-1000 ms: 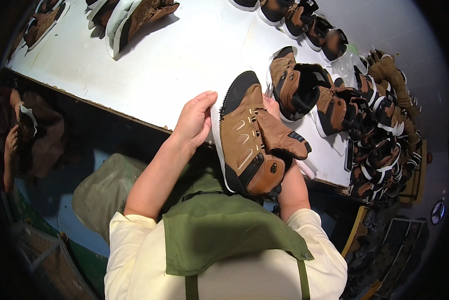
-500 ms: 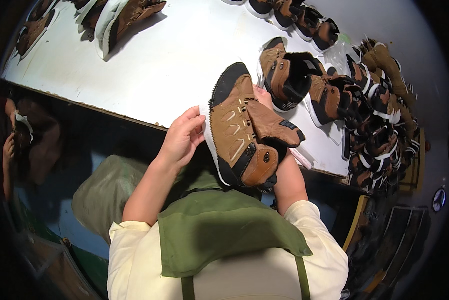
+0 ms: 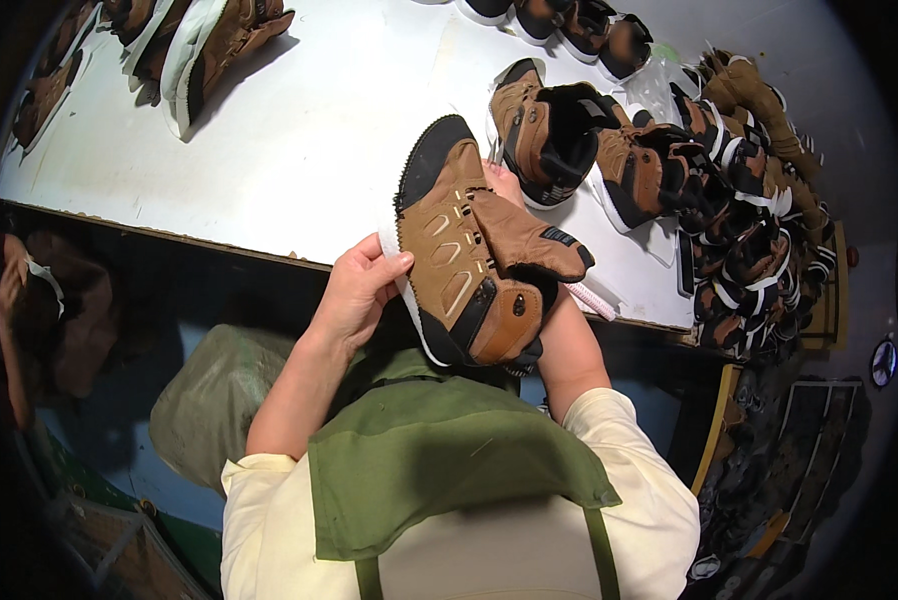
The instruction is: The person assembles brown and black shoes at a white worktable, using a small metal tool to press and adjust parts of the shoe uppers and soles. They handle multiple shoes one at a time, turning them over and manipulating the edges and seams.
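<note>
A brown lace-up shoe upper is tilted in front of me over the table's near edge, its black toe pointing away. It has a jagged dark edge, a white strip along its left side and a tongue hanging out to the right. My left hand pinches that white strip, thumb on top. My right hand is behind the shoe upper, mostly hidden by it; its visible fingers are bent together, with a thin grey metallic piece by the fingertips that I cannot identify. Just beyond it stands another brown-and-black shoe.
More shoes line the white table at right, beside a large heap of shoe uppers. Another group lies far left. A pink-and-white roll rests near the front edge. Another person's hand shows at left.
The view has shifted slightly, so table and shoes sit a little further left. The held shoe upper has turned slightly, and my left thumb lies further over its edge. Both hands keep their places.
</note>
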The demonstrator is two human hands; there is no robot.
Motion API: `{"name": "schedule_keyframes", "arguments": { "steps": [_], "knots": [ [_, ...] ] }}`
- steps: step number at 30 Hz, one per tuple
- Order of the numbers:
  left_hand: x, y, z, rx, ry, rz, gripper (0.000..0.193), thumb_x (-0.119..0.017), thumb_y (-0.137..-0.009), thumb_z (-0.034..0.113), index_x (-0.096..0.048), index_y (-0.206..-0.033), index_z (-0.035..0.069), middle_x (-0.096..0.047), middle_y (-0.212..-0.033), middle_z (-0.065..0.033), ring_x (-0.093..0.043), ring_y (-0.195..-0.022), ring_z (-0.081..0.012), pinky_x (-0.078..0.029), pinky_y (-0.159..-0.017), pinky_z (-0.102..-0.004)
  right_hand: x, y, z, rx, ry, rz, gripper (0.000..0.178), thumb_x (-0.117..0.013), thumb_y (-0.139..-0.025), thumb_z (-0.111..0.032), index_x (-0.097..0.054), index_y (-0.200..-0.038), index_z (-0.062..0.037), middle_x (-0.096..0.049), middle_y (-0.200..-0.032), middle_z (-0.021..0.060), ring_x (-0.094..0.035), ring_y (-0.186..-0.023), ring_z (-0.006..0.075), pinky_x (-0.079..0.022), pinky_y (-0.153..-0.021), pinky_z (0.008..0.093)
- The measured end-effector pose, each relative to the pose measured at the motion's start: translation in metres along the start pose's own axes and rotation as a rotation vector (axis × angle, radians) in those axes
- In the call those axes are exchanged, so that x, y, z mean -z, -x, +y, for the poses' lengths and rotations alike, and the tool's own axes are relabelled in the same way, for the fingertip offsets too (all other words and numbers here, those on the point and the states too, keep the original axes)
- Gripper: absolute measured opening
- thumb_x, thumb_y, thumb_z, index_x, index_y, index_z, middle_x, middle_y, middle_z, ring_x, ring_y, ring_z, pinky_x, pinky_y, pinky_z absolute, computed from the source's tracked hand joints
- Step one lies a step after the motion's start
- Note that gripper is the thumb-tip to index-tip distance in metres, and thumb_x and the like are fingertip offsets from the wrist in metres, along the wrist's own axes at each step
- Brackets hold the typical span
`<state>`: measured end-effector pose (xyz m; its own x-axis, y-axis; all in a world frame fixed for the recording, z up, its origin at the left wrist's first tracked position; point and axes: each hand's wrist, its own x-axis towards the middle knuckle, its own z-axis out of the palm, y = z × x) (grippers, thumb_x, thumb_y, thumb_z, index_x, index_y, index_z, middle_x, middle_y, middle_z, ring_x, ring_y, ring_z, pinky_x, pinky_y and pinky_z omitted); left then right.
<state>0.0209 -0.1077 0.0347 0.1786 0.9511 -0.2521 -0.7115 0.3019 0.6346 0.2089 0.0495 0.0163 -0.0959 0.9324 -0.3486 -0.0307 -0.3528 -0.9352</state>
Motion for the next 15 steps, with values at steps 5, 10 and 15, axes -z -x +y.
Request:
{"name": "schedule_keyframes", "arguments": {
  "steps": [5, 10, 15],
  "knots": [
    [-0.002, 0.0, 0.001, -0.005, 0.028, -0.026, 0.032, -0.067, -0.087, 0.012, -0.058, -0.115, 0.001, -0.066, -0.105, -0.0059, -0.062, -0.093, -0.0124, -0.049, -0.087, -0.0303, -0.01, 0.012, -0.012, -0.002, -0.065, 0.04, 0.029, -0.055, -0.097, -0.029, -0.058, -0.092, -0.0007, -0.06, -0.079, 0.0009, -0.052, -0.068, 0.0064, -0.043, -0.061, 0.0222],
    [-0.004, -0.002, 0.004, -0.069, 0.025, -0.012, 0.03, -0.065, -0.088, 0.013, -0.058, -0.115, 0.001, -0.066, -0.105, -0.006, -0.063, -0.092, -0.0119, -0.049, -0.086, -0.0291, -0.007, 0.007, -0.013, 0.045, -0.078, -0.141, 0.031, -0.054, -0.098, -0.03, -0.059, -0.099, 0.001, -0.062, -0.084, 0.0017, -0.055, -0.072, 0.0072, -0.045, -0.065, 0.0227],
    [0.002, -0.005, 0.002, -0.128, 0.074, -0.003, 0.028, -0.06, -0.092, 0.014, -0.057, -0.116, 0.0, -0.066, -0.107, -0.0058, -0.062, -0.095, -0.0119, -0.049, -0.087, -0.0282, -0.008, 0.008, -0.011, 0.068, -0.031, -0.144, 0.033, -0.052, -0.098, -0.029, -0.06, -0.102, 0.0027, -0.064, -0.087, 0.0025, -0.058, -0.075, 0.0084, -0.047, -0.069, 0.0223]
  ]
}}
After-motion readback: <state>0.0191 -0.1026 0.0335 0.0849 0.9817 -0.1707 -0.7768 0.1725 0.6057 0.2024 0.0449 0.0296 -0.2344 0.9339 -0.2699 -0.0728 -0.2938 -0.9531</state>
